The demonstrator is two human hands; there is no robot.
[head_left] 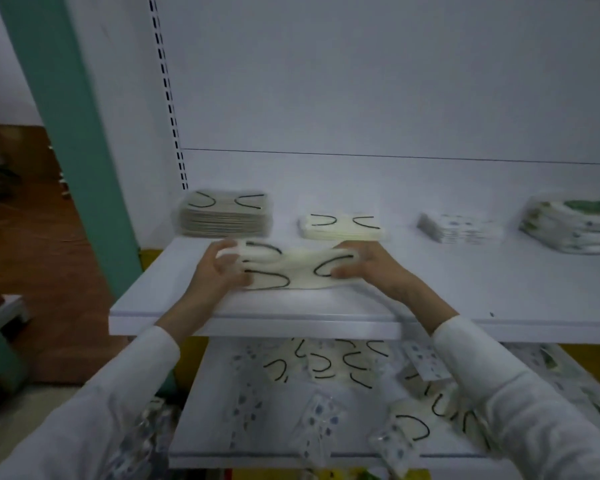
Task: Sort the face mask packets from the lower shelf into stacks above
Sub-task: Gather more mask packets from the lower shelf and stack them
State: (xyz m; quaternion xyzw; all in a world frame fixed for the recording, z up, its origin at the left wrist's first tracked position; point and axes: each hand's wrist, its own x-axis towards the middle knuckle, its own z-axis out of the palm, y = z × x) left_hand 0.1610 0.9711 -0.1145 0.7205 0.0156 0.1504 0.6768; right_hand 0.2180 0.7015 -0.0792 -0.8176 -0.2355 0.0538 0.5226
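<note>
Head view has us gripping a few cream packets at both ends, left hand and right hand curled round them near the upper shelf front edge, squaring them, we judge, before setting them on the matching stack behind.

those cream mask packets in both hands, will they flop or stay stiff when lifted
Probably floppy: the cream packets bow between the left hand and right hand. Likely light: thin and flat, like the stack behind.

Dim, bluish, soft motion blur
</note>
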